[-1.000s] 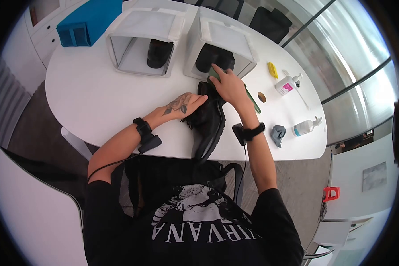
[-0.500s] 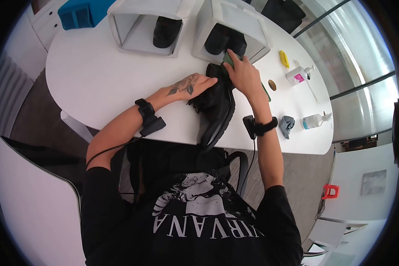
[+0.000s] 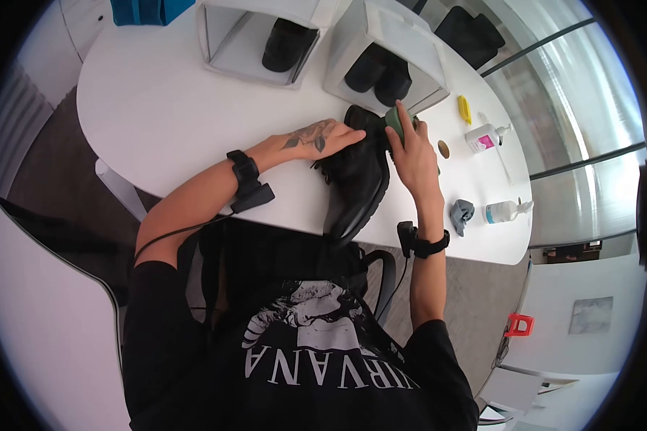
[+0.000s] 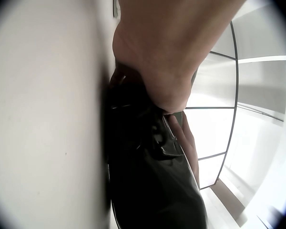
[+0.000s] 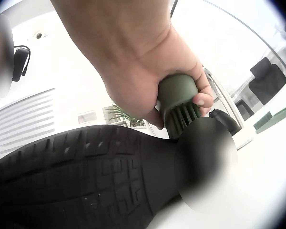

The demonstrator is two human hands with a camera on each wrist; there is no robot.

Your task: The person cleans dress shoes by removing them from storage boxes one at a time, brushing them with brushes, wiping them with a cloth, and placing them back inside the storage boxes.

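Note:
A black lace-up shoe (image 3: 356,183) lies on its side at the table's near edge, its treaded sole (image 5: 86,171) facing the right wrist view. The left hand (image 3: 325,138) grips the shoe at its upper opening; in the left wrist view that hand (image 4: 157,57) partly hides the laces. The right hand (image 3: 415,154) holds a green brush (image 3: 394,122) by the shoe's heel end. In the right wrist view the fingers and thumb curl round the brush (image 5: 178,93), and its bristles touch the shoe near the heel.
Two white fabric boxes (image 3: 255,77) (image 3: 388,36) stand behind with black shoes (image 3: 287,44) inside. To the right are a yellow item (image 3: 464,109), a pump bottle (image 3: 485,138), a spray bottle (image 3: 503,211) and a grey cloth (image 3: 461,214). A blue case (image 3: 154,11) sits at the back left.
The right hand has moved with the brush from the shoe's opening toward its heel side. The left hand keeps its grip. The head view has shifted.

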